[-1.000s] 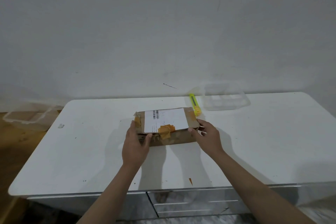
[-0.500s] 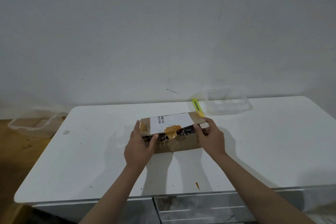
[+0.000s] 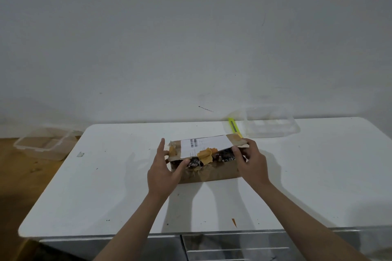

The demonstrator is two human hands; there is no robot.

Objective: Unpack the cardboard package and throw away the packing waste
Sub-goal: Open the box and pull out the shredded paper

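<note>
Compared with a second ago, the top flap (image 3: 206, 144) of the cardboard package (image 3: 209, 172) is now lifted at its near edge, where before it lay shut, so a dark gap has opened and some dark, mixed contents (image 3: 222, 157) show under it. I judge that the seal is already broken and the unpacking is at its start; nothing is taken out yet. The left hand (image 3: 163, 172) grasps the left end of the package, thumb hooked into the opening, index finger straight along the side. The right hand (image 3: 251, 162) pinches the right corner of the flap and raises it. The package rests on the white counter (image 3: 118, 186), at the middle of the frame, between both hands. Its long axis runs left to right in the picture, slightly rising to the right; the opened side faces the person, and the hinge is at the far edge. A white label (image 3: 204, 144) with crumpled yellow tape (image 3: 206, 153) sits on the flap.
</note>
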